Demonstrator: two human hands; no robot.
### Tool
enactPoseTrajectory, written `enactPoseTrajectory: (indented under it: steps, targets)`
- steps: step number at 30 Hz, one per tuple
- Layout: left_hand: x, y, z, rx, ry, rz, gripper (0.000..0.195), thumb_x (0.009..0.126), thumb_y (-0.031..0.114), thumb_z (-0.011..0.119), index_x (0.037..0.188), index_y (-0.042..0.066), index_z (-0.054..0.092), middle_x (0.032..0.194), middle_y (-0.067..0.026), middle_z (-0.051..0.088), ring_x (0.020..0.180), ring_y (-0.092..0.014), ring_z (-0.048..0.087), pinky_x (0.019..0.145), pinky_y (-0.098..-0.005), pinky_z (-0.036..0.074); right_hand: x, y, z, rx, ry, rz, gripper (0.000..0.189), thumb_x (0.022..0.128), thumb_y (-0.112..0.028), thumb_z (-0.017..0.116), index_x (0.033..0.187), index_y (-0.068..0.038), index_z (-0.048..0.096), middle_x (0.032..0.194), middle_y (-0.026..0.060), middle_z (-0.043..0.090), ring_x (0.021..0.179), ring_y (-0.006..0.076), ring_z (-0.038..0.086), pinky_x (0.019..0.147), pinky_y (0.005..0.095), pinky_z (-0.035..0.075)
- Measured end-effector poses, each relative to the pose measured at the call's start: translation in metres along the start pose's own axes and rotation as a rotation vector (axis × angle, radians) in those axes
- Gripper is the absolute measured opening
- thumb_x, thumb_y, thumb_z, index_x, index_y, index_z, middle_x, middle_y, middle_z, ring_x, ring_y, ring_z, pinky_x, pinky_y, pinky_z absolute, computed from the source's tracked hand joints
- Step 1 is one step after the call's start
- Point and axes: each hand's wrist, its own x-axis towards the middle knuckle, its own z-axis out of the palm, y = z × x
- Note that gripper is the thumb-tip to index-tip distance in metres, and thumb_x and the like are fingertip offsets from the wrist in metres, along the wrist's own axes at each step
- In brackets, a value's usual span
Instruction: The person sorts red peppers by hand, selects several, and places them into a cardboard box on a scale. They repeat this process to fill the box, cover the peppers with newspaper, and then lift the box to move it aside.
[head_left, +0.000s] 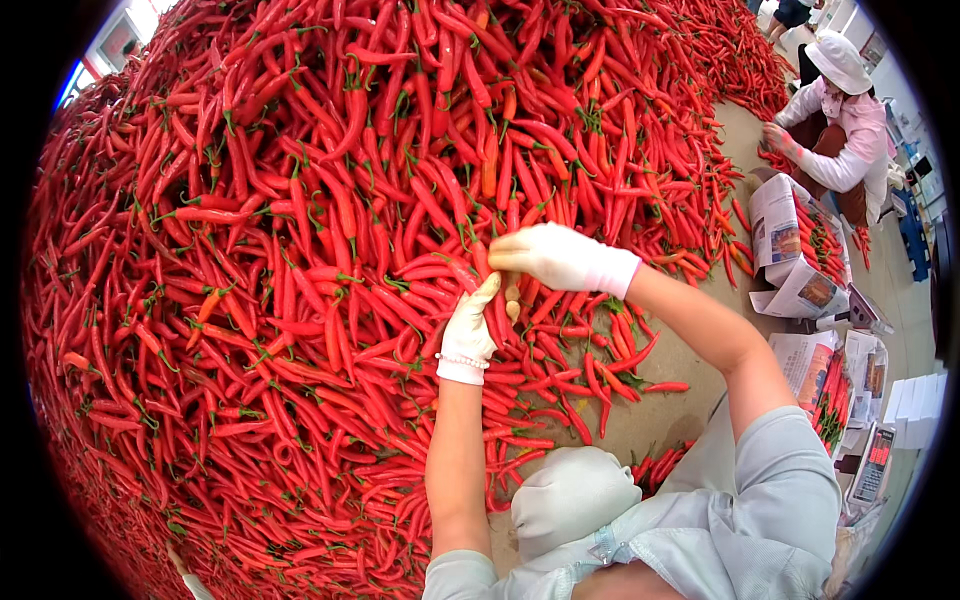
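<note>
My left hand (469, 322), in a white glove with a beaded bracelet at the wrist, is closed around a few red chili peppers (498, 319). Its thumb lies along them, and stained fingertips show on their far side. My right hand (555, 256), also white-gloved, comes in from the right, just above the left. Its fingertips bunch together against the upper end of a red chili pepper (480, 259); whether they grip it is hidden. Both hands are over the front slope of a huge heap of red chili peppers (300, 225) with green stems.
Loose peppers (600, 375) lie on the tan floor (675, 356). At right stand a paper-lined box of peppers (821, 240), another box (832, 397) and a digital scale (874, 465). A person in a white hat (840, 64) crouches beyond. Another person's arm (195, 585) shows at lower left.
</note>
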Motion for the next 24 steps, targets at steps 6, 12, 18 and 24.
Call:
enactPoseTrajectory:
  steps: [6, 12, 18, 24]
  targets:
    - [-0.016, -0.009, -0.008, 0.114, 0.229, 0.128, 0.035, 0.088, 0.001, 0.054, 0.122, 0.007, 0.047, 0.116, -0.0111, 0.056, 0.104, -0.026, 0.057, 0.083, -0.0443, 0.053, -0.005, 0.090, -0.010, -0.365, 0.351, 0.863, 0.039, 0.077, -0.009, 0.057, 0.115, -0.002, 0.053, 0.108, 0.0168, 0.058, 0.100, 0.0336, 0.056, 0.085, 0.0426, 0.046]
    - [-0.039, -0.020, -0.007, 0.002, 0.233, 0.336, 0.041, 0.087, -0.001, 0.055, 0.125, 0.011, 0.045, 0.120, -0.0106, 0.053, 0.111, -0.030, 0.052, 0.092, -0.0528, 0.045, -0.021, 0.116, 0.020, -0.189, 0.232, 0.822, 0.036, 0.078, -0.018, 0.057, 0.110, -0.005, 0.051, 0.098, 0.0173, 0.058, 0.094, 0.0381, 0.056, 0.079, 0.0494, 0.045]
    - [-0.048, -0.023, -0.016, -0.095, 0.168, 0.396, 0.031, 0.087, 0.000, 0.054, 0.117, 0.009, 0.050, 0.106, -0.0082, 0.060, 0.096, -0.022, 0.060, 0.090, -0.0447, 0.049, -0.009, 0.096, -0.004, -0.656, 0.371, 0.581, 0.024, 0.075, -0.006, 0.056, 0.098, -0.006, 0.055, 0.087, 0.0154, 0.059, 0.079, 0.0323, 0.060, 0.066, 0.0433, 0.050]
    - [-0.053, -0.017, -0.001, -0.032, 0.253, 0.548, 0.029, 0.086, 0.000, 0.056, 0.114, 0.006, 0.050, 0.108, -0.0088, 0.059, 0.095, -0.022, 0.059, 0.088, -0.0424, 0.050, 0.076, -0.013, 0.041, -0.133, 0.039, 0.582, 0.026, 0.076, -0.028, 0.061, 0.081, -0.003, 0.056, 0.079, 0.0176, 0.061, 0.072, 0.0338, 0.063, 0.064, 0.0455, 0.050]
